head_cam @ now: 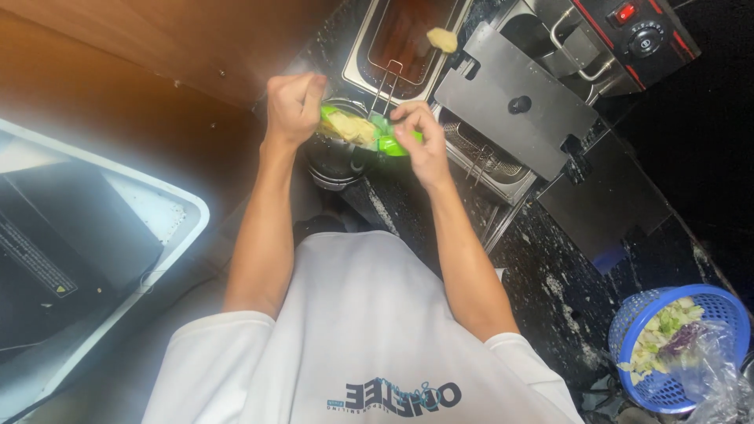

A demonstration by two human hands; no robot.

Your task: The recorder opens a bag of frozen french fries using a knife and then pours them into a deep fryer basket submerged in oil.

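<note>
Head view shows our left hand and right hand both gripping a green packet upper centre over a steel pot, so we should tip slowly.

Single head view, worn on my head, looking steeply down past my chest. Close range. Fryer at top of view, blue basket far below-right of fryer.
</note>
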